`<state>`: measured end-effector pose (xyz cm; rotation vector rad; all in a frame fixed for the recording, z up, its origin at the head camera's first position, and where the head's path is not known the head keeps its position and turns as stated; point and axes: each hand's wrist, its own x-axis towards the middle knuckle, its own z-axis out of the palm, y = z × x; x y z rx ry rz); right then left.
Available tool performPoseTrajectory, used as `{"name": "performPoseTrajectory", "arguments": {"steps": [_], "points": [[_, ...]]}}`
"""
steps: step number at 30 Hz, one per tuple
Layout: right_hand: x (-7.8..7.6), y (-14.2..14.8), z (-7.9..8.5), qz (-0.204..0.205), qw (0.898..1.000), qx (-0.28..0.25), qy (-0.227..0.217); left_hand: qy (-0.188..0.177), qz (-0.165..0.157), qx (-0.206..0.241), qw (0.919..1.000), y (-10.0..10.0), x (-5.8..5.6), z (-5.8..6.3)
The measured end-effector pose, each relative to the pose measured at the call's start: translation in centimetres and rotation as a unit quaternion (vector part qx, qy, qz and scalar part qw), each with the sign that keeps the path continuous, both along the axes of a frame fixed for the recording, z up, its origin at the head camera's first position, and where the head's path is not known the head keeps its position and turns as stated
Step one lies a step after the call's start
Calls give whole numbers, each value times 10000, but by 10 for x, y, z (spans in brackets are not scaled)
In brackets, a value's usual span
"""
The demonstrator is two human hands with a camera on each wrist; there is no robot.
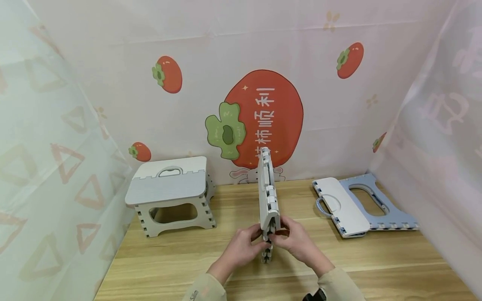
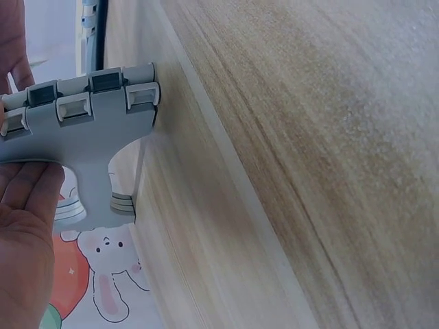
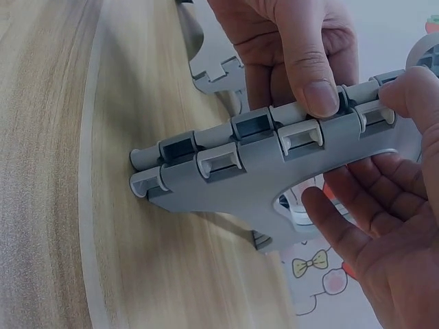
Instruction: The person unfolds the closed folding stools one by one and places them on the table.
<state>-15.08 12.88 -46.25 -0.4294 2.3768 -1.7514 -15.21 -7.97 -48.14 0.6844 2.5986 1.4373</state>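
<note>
A grey-and-white folding stool [image 1: 268,192] stands folded on its edge on the table, its hinged edge toward me. My left hand [image 1: 244,246] grips it from the left, with the thumb on the hinges in the right wrist view. From the right, my right hand [image 1: 295,242] holds the same stool near its lower part. That hand's thumb touches the hinge edge in the right wrist view, and its fingers lie by the cut-out of the grey leg panel [image 3: 260,171]. The panels stand slightly apart at the near end in the head view.
An unfolded grey-and-white stool [image 1: 169,192] stands upright at the left. At the right lies a partly folded blue-and-white stool [image 1: 346,205] with its carrying handle out. The wooden table [image 1: 169,263] meets a printed curtain [image 1: 320,146] behind and at both sides.
</note>
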Motion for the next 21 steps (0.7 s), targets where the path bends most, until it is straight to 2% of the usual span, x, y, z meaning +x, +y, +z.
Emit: {"name": "performPoseTrajectory", "arguments": {"steps": [5, 11, 21], "points": [[1, -1, -1, -48, 10000, 5, 7, -20, 1, 35, 10000, -1, 1, -2], [1, -4, -3, 91, 9997, -227, 70, -153, 61, 79, 9998, -2, 1, -3], [2, -6, 0, 120, 9989, -460, -20, -175, 11, 206, 9996, -4, 0, -4]]}}
